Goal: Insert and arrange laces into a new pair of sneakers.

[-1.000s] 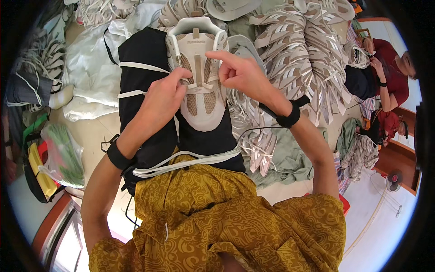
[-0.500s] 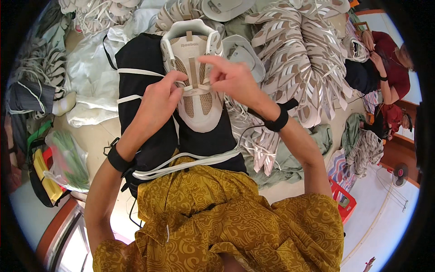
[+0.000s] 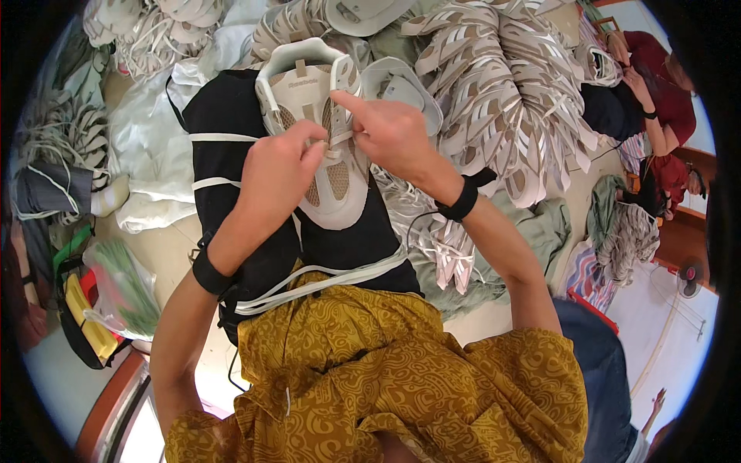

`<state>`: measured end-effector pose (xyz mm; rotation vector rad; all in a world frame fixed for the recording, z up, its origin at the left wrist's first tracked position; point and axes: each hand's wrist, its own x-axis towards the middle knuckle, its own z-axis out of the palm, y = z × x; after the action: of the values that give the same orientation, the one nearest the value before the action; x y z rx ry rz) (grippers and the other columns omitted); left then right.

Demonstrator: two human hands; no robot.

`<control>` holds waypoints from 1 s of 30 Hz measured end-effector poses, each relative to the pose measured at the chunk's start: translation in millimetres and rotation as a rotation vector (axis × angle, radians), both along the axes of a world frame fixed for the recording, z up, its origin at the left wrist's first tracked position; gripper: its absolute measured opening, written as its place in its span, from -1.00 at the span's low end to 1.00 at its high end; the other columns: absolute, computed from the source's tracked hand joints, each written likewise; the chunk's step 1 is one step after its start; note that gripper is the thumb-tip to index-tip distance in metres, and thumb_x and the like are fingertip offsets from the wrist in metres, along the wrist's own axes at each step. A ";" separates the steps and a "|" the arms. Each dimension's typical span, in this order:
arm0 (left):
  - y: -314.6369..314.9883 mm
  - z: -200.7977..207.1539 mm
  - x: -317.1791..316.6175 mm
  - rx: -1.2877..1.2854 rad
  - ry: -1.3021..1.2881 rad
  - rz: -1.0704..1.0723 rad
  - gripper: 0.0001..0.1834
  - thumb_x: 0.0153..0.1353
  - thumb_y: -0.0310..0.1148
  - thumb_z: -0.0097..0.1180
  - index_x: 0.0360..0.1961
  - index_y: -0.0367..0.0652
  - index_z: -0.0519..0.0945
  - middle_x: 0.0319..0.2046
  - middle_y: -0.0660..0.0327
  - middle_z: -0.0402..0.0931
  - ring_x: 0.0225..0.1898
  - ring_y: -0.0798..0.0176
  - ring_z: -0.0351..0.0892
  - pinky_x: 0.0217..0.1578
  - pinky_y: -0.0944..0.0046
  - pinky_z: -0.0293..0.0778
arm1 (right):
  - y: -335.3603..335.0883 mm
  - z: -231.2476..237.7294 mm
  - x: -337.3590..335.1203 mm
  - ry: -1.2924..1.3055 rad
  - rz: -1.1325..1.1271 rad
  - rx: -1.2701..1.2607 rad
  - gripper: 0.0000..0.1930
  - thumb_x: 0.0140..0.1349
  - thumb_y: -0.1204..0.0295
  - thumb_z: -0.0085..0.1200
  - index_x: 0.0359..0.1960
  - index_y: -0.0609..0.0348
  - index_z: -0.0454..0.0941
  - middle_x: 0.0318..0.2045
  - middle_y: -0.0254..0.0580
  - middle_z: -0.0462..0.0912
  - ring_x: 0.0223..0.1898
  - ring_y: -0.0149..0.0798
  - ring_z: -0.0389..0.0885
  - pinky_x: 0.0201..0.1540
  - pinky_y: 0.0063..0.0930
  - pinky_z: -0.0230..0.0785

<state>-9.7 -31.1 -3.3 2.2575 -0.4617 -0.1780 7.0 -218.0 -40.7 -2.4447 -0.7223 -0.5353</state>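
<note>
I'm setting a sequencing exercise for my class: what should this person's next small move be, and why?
Probably thread a white lace higher through the right edge of the sneaker upper: the right hand has its index finger over that edge, the left hand is beside it, and no lace crosses the upper tongue.

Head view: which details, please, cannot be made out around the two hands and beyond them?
All in the head view:
What the left hand may pinch: hidden by its own fingers.
The right side of the shoe upper: partly covered by the right hand.
The large pile of uppers: far end cut off by the top edge.
Contents of the plastic bag: green, too blurred to name.
</note>
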 end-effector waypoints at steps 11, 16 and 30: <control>-29.4 12.5 19.1 0.386 -0.013 -0.017 -0.75 -0.02 -0.27 0.10 -0.42 -0.27 0.53 -0.59 -0.03 0.51 -0.50 -0.03 0.54 -0.45 0.12 0.43 | 5.9 33.2 25.5 -0.343 0.152 -0.115 -0.57 -0.16 0.43 0.04 -0.12 0.03 0.44 -0.74 -0.35 0.43 -0.66 -0.29 0.47 -0.58 -0.45 0.24; -29.0 0.1 23.8 0.447 -0.130 0.004 -0.79 -0.01 -0.27 0.05 -0.52 -0.23 0.54 -0.64 0.01 0.50 -0.55 -0.03 0.54 -0.50 0.07 0.45 | 15.2 39.7 28.6 -0.322 0.256 -0.200 -0.60 -0.16 0.41 0.06 -0.16 -0.03 0.46 -0.72 -0.33 0.46 -0.63 -0.31 0.50 -0.58 -0.43 0.26; -4.3 18.4 43.7 -0.037 0.316 0.119 -0.71 0.11 -0.31 -0.10 -0.54 -0.36 0.49 -0.74 0.10 0.45 -0.78 0.24 0.46 -0.72 0.29 0.38 | 14.8 26.0 -23.3 0.524 0.116 0.462 -0.40 -0.21 0.53 0.15 0.01 -0.03 0.39 -0.59 -0.30 0.49 -0.57 -0.33 0.48 -0.47 -0.52 0.35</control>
<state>34.0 -35.4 15.1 2.1626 -0.1611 -0.4523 -16.3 -203.2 -14.6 -1.9656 -0.4512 0.0024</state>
